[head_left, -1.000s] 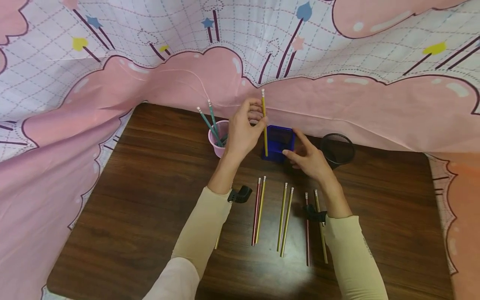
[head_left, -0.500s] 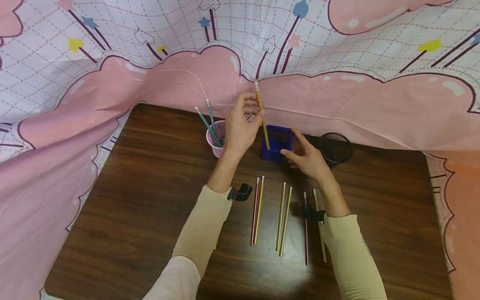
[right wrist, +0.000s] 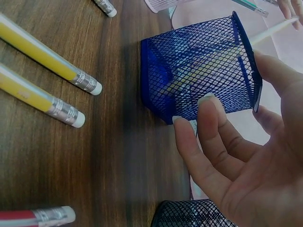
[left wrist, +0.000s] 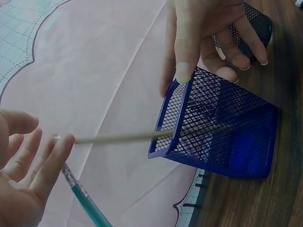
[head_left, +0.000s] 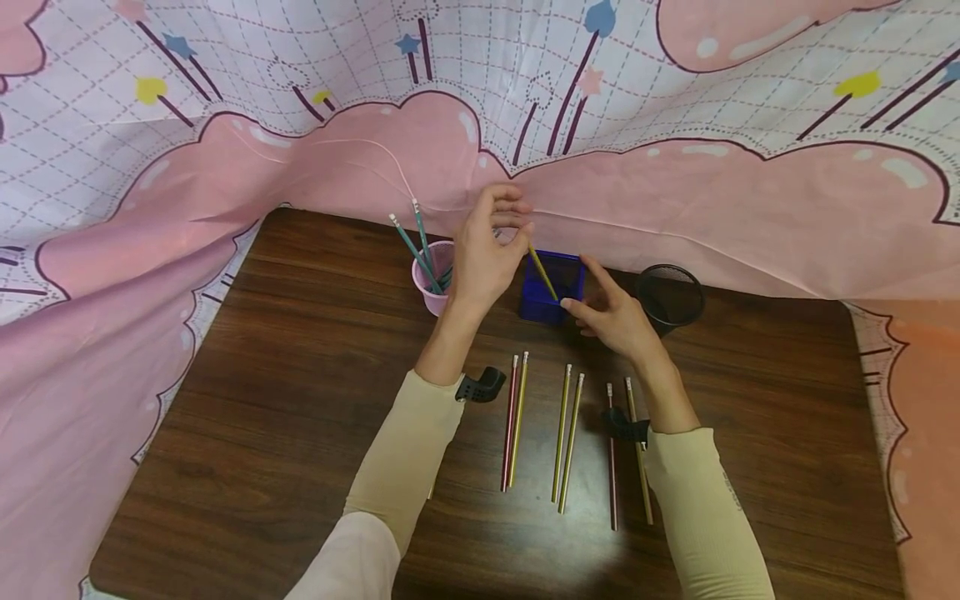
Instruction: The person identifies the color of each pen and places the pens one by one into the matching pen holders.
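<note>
A blue square mesh pencil holder [head_left: 540, 308] stands near the table's back edge. One yellow pencil [head_left: 545, 275] slants into it, its lower part showing through the mesh in the right wrist view. My left hand [head_left: 487, 250] is up and left of the holder; in the left wrist view its fingers [left wrist: 57, 151] are loosely extended, thumb apart, right at the pencil's eraser end. My right hand [head_left: 618, 317] holds the holder's right side, thumb and index finger at the rim corners, the other fingers [right wrist: 213, 127] beside the mesh.
Left of the holder, a pink cup [head_left: 431, 300] holds several green pencils [head_left: 411, 242]. A black round mesh holder [head_left: 670, 296] stands at the right. Red pencils [head_left: 510, 425] and yellow pencils [head_left: 572, 442] lie in pairs on the dark wooden table [head_left: 300, 400]. A patterned curtain [head_left: 337, 167] hangs behind.
The yellow pencil, held nearly upright by my left hand one second ago, has tipped and dropped down into the blue holder, and the left fingers have loosened. My right hand stays on the holder.
</note>
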`<action>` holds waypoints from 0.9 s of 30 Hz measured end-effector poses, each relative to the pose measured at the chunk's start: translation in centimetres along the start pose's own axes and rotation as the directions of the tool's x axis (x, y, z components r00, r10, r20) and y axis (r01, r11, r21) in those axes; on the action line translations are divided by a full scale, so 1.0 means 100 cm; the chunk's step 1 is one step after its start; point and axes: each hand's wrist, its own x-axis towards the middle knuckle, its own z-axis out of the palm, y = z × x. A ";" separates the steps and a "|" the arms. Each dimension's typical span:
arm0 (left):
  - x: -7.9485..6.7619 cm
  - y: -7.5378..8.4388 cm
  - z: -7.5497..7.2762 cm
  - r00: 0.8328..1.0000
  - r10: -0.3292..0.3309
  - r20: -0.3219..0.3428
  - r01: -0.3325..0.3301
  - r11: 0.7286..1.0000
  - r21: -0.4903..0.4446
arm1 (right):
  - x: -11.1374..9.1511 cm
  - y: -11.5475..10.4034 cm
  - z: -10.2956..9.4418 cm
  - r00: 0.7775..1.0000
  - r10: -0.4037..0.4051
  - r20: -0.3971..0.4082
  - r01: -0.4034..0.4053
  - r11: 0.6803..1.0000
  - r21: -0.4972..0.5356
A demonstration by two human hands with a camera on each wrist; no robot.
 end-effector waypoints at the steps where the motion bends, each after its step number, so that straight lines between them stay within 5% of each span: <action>1: 0.000 0.002 -0.001 1.000 0.007 -0.001 -0.007 1.000 -0.004 | 0.000 0.000 0.000 1.000 -0.003 0.003 0.003 1.000 -0.003; 12: -0.005 0.046 -0.024 0.999 0.028 -0.020 -0.028 0.999 -0.039 | 0.017 0.030 0.000 0.998 -0.066 -0.009 0.065 0.997 -0.042; 16: -0.011 0.042 -0.032 0.999 -0.004 -0.035 0.003 0.999 -0.037 | 0.021 0.040 0.001 0.994 -0.102 -0.045 0.095 0.987 -0.131; 22: -0.036 0.034 -0.053 0.993 -0.077 -0.084 0.078 0.997 0.008 | 0.024 0.041 -0.001 0.995 -0.092 -0.039 0.085 0.986 -0.140; 27: -0.050 0.023 -0.065 0.993 -0.077 -0.094 0.078 0.997 0.004 | 0.024 0.040 -0.002 0.997 -0.074 -0.030 0.069 0.988 -0.137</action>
